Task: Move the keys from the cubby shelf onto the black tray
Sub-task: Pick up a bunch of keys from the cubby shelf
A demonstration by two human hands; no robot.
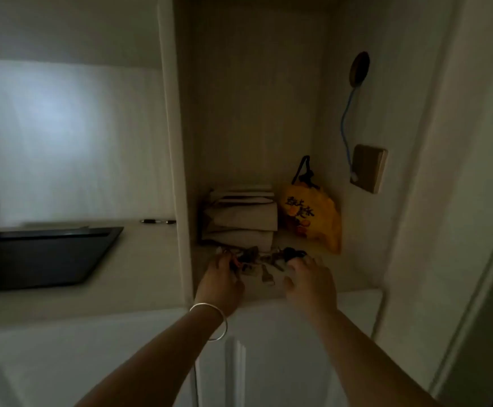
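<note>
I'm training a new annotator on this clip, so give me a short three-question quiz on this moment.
1. True or false: the keys are already lying on the black tray.
2. What stands right behind the keys in the cubby? A) folded cloth and a yellow bag B) a stack of plates C) a pair of shoes
3. Fill in: the bracelet is on the ___ wrist.

Key
1. False. The keys are on the cubby shelf, with the left hand and right hand at them; the tray sits to the left, beyond the divider.
2. A
3. left
</note>
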